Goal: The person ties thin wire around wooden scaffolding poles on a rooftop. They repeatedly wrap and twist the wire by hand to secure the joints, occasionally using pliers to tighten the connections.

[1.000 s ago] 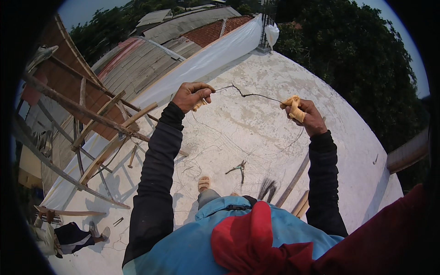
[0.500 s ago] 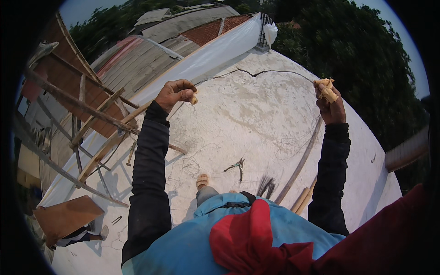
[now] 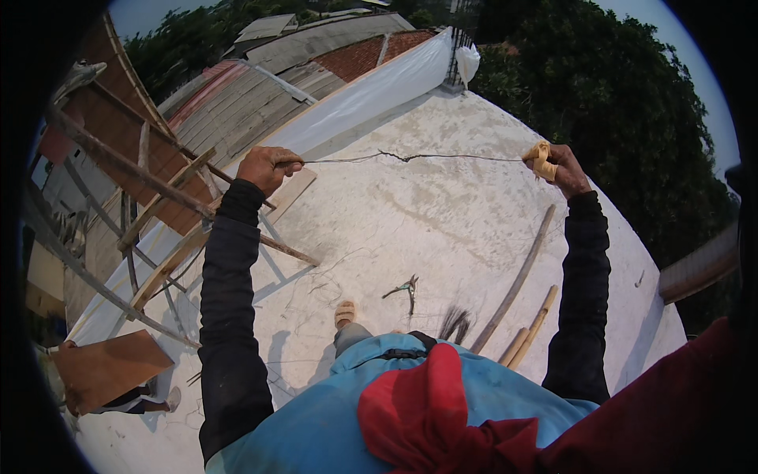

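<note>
A thin dark wire (image 3: 450,156) with a twisted, kinked spot near its middle stretches nearly straight between my two hands, above the pale concrete surface. My left hand (image 3: 267,169) is closed, pinching the wire's left end. My right hand (image 3: 565,169) is closed at the other end, with a crumpled tan strip (image 3: 542,162) wrapped about its fingers; whether it is cloth or something else I cannot tell. Below, near my sandalled foot (image 3: 345,313), lie dark-handled pliers (image 3: 404,293) and a bundle of short black wires (image 3: 454,325).
A wooden pole (image 3: 517,284) and shorter round sticks (image 3: 534,328) lie right of the wires. Wooden scaffolding (image 3: 158,186) stands at left, near a person carrying or behind a brown board (image 3: 114,371). White sheeting (image 3: 379,95) lines the far edge; upright rebar (image 3: 455,59) rises at the corner.
My hands have moved farther apart, the left one leftward and slightly down. The wire, sagging and kinked before, is now pulled nearly straight and sits lower in view.
</note>
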Available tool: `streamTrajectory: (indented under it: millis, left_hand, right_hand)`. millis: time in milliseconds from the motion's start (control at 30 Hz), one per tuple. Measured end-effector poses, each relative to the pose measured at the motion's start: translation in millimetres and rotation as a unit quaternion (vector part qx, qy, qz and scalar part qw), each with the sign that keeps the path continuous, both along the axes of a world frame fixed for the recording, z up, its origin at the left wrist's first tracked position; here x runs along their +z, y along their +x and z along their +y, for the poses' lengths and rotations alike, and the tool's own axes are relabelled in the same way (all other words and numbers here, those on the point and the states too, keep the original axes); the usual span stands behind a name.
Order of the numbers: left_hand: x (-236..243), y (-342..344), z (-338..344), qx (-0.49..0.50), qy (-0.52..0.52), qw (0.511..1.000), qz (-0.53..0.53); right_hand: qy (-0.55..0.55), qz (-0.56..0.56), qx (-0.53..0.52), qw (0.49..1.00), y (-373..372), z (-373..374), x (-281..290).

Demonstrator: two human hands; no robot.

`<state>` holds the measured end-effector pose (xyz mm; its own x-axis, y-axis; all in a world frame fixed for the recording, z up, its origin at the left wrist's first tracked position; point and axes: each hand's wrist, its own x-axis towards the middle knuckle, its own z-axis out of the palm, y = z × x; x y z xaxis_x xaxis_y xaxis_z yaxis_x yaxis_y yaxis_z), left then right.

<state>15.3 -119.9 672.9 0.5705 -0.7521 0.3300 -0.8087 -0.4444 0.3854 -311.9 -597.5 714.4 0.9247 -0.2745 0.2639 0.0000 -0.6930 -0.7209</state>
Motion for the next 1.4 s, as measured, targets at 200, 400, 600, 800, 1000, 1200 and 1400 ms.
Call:
streamTrajectory:
  millis: [200, 400, 600, 800, 1000, 1200, 1400]
  left_hand:
    - [-9, 8, 49, 0.021, -0.083, 0.995, -0.054]
    - [-74, 29, 123, 0.123, -0.057, 0.985, -0.109]
    - [-172, 47, 233, 0.299, -0.042, 0.944, 0.136]
    - [-178, 29, 283, 0.36, -0.087, 0.915, 0.161]
    - [-135, 5, 285, 0.427, -0.027, 0.901, 0.075]
    - [-129, 5, 285, 0.448, -0.007, 0.888, 0.106]
    - [-122, 0, 240, 0.343, 0.006, 0.939, -0.02]
  right_hand:
    - [-0.089, 0.121, 0.024, 0.988, 25, 2, 22]
    - [-0.31, 0.052, 0.163, 0.935, 60, 26, 7]
    - [-0.1, 0.172, 0.227, 0.953, 68, 28, -2]
    - [-0.021, 0.26, 0.241, 0.935, 82, 26, -18]
    - [-0.06, 0.286, 0.241, 0.925, 91, 34, -26]
    - [-0.057, 0.236, 0.239, 0.94, 76, 28, -19]
    - [0.142, 0.216, 0.144, 0.955, 68, -16, -50]
